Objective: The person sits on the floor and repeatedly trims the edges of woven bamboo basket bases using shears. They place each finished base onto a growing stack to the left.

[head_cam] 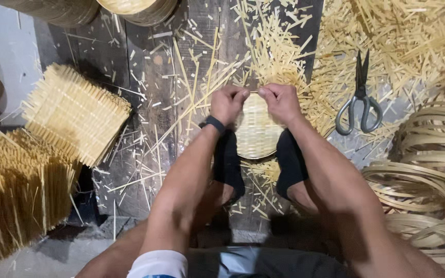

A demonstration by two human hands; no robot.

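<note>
Both hands meet at the far rim of a small round woven bamboo basket [256, 136], which stands on the dark wooden plank floor [130, 62] between two feet in black shoes [289, 162]. The left hand [227, 103] and right hand [280, 102] are closed, pinching a thin bamboo strip [253, 92] between them. Grey-handled scissors [359, 98] lie on bamboo offcuts to the right. Stacks of square woven bamboo mats [73, 113] sit at the left, and coiled bamboo hoops [428, 170] at the right.
</note>
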